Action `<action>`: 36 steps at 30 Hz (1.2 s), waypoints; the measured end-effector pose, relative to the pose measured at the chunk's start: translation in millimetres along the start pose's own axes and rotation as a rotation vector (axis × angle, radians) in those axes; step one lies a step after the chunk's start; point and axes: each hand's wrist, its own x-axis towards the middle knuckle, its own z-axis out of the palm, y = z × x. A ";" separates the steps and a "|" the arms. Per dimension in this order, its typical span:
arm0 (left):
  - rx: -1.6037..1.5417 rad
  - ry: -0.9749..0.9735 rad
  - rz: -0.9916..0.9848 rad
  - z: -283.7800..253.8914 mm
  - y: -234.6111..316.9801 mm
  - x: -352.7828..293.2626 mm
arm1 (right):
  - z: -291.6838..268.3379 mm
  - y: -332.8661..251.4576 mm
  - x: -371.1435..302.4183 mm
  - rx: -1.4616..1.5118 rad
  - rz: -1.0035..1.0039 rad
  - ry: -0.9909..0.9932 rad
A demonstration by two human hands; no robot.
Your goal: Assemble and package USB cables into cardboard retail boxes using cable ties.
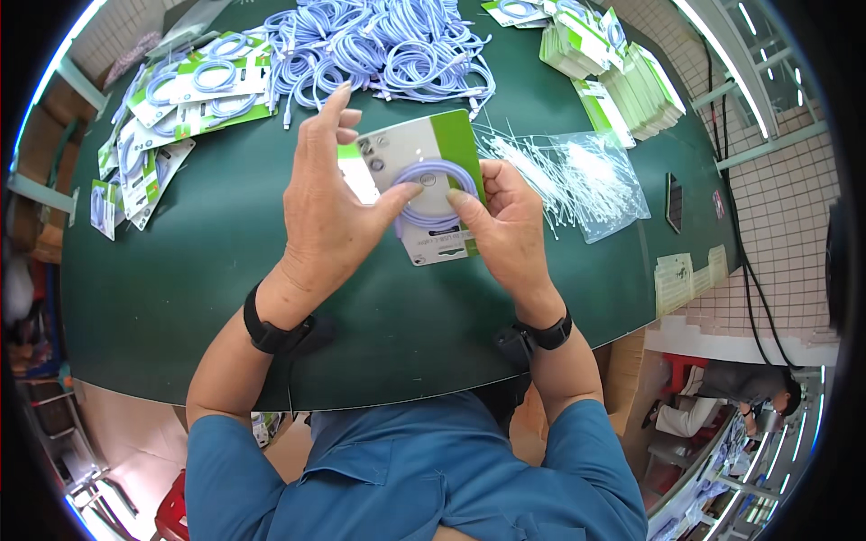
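Over the near part of the dark green table, my right hand (507, 224) grips a green-and-white packaging card (456, 135) by its right edge. Its thumb presses down on a coiled lavender cable (420, 219) lying against the card's face. My left hand (329, 203) has its fingers raised and stretched apart on the left side of the card. Only the left thumb reaches over the card, touching the coil or just above it. Another white-and-green card (359, 176) shows partly between my left hand and the held card.
A large heap of lavender cables (379, 50) covers the far middle. Cards with cables (212, 81) pile up at the left. Stacked cards (642, 90), loose white ties (528, 167), a clear bag of ties (609, 185) and a phone (674, 203) sit to the right.
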 end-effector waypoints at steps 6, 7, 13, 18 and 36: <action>-0.717 -0.318 -0.669 9.7 -19.5 -11.4 | 3.4 7.3 -0.4 0.084 0.110 -0.043; -0.711 -0.323 -0.669 9.0 -21.2 -11.7 | 4.1 10.1 -1.2 0.080 0.108 -0.053; -0.688 -0.452 -0.760 3.8 -27.3 -11.3 | 7.5 12.3 -4.0 0.032 0.126 -0.106; -0.840 -0.473 -0.802 6.0 -28.1 -11.1 | 3.7 10.8 -3.2 0.017 0.101 -0.108; -0.817 -0.439 -0.739 -5.8 -21.1 -7.5 | -90.2 59.3 32.3 -1.047 0.023 0.077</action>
